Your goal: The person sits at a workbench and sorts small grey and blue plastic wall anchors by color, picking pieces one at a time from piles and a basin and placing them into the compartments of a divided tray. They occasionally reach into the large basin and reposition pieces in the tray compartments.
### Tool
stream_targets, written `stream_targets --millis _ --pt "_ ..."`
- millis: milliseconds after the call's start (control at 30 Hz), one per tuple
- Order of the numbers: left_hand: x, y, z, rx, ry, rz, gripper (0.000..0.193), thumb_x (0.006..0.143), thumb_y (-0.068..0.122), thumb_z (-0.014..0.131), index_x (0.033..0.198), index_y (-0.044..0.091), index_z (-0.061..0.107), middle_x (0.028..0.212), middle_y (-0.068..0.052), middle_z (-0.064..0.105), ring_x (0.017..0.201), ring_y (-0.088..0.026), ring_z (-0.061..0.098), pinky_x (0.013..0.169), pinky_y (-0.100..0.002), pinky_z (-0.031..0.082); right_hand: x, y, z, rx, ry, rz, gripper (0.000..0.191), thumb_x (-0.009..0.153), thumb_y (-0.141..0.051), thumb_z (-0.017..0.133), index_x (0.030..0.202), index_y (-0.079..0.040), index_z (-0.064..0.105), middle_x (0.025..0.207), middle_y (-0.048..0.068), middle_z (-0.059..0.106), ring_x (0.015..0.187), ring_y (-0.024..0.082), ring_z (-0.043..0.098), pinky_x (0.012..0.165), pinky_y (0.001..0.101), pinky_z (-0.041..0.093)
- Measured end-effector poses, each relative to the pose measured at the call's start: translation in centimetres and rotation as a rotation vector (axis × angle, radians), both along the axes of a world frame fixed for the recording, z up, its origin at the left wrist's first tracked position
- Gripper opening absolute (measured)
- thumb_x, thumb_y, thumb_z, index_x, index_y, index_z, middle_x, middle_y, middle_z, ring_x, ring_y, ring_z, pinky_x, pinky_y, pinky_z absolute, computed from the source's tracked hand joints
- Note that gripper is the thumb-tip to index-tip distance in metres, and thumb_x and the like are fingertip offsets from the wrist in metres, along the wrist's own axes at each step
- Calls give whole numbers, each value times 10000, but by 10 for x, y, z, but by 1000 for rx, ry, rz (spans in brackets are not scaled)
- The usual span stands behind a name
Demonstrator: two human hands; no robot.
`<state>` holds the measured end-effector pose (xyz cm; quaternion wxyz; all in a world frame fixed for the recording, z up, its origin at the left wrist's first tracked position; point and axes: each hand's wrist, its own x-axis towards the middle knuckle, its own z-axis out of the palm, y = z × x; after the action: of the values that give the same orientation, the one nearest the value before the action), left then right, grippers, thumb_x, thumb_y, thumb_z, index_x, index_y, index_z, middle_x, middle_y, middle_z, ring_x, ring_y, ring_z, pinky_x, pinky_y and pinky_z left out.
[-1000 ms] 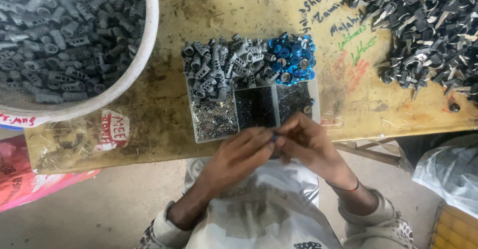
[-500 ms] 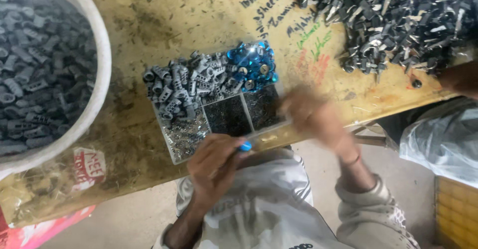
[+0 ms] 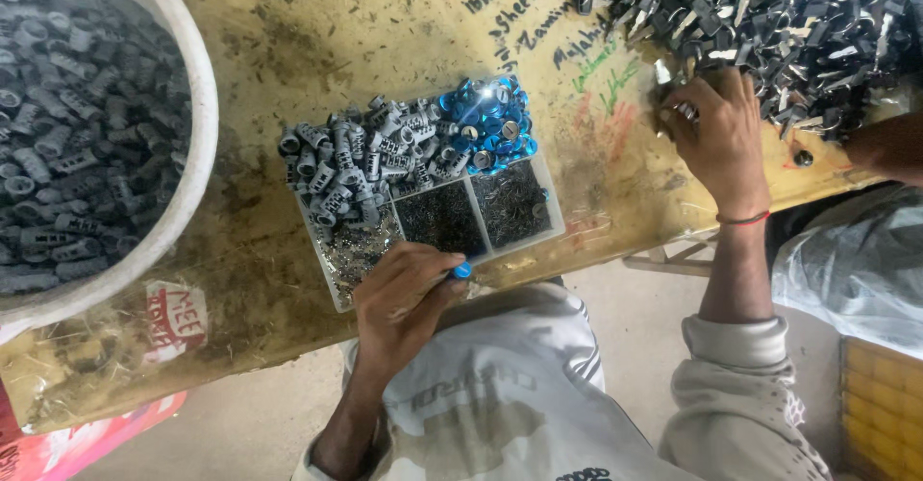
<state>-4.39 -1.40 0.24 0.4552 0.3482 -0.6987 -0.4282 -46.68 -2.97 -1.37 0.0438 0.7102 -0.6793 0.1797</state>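
Note:
My left hand rests at the near edge of a clear compartment tray and is closed around a small part with a blue cap. The tray holds grey ribbed plastic pieces, shiny blue caps and two compartments of tiny dark metal bits. My right hand is stretched out to the far right, fingers curled into the edge of a big pile of dark metal parts, touching a pale piece there.
A large white tub full of grey ribbed pieces stands at the left. The worn yellow table carries scribbled writing. Another person's arm shows at the right edge. A clear plastic bag hangs below the table on the right.
My hands, together over the tray's near edge a second ago, have parted. The right hand has swung out to the metal pile; the left stays by the tray with the blue-capped part.

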Motion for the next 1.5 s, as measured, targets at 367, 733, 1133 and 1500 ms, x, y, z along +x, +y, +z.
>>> stream_targets --millis 367,733,1133,1500 --pt "7 0 2 68 24 -26 320 786 -34 835 1087 23 742 961 -78 740 900 -210 711 760 -313 580 8 5 13 43 -668 -21 73 1103 -8 653 1167 -24 621 1008 104 664 818 165 643 706 266 492" --pt "5 -2 -3 54 0 -108 294 837 8 823 1112 65 736 972 -49 756 921 -203 714 784 -321 589 81 -6 7 -20 -124 144 291 899 45 740 1176 -24 683 1138 145 626 1058 336 611 919 438 517" --pt "9 -2 15 66 48 -83 250 838 11 786 1081 44 741 973 -84 752 910 -229 711 791 -354 573 92 -4 -4 13 -309 27 214 923 59 709 1103 -10 616 1060 163 639 955 339 651 837 417 525" --pt "16 11 6 128 100 -13 273 914 -37 715 1178 33 702 1078 -108 775 915 -245 779 775 -345 617 100 4 7 20 -1038 40 111 1070 -61 615 1180 -47 619 1105 123 667 995 188 635 901 315 532"
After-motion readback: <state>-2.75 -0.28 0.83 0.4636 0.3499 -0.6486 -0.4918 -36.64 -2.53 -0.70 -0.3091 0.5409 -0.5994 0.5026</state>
